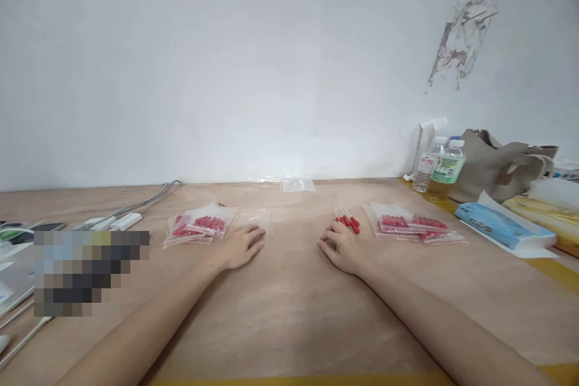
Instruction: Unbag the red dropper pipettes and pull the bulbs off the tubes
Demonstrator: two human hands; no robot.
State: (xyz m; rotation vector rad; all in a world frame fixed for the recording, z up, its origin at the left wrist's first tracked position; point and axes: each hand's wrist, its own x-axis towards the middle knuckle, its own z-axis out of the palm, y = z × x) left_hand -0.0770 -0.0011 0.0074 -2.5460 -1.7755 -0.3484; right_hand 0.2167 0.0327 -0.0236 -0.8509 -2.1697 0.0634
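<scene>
Grips half-uncurled, seemingly empty — left hand (240,248) at the clear bag (261,217), right hand (342,248) beside red-tipped sticks (346,220), mid-frame — light touch should suit.

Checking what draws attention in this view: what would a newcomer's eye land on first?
Probably the bright red: bag piles left and right of the two hands, plus loose red-tipped sticks beside the right hand. Next, maybe the dark, peeling patch high on the right of the white wall.

bag (261,218) partly under left hand (245,246), forearms (149,319) cropped
</scene>
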